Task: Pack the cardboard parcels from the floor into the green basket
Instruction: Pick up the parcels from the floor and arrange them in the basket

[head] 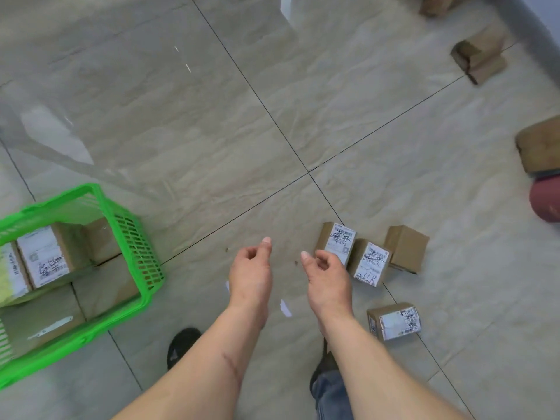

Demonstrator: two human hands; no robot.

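Pale tiled floor [212,122] carries scattered cardboard parcels [371,262]; several already fill the green basket [133,237], while left hand [250,272] and right hand [325,275] hover empty, fingers loosely curled.

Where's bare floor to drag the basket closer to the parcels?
Bare tiles run between the green basket and the left hand. Right of the right hand it is crowded: four parcels sit clustered there.

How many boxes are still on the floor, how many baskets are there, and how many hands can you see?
Cardboard parcels on the floor: 8
Green basket: 1
Hands: 2, left hand and right hand, both empty
Total: 11
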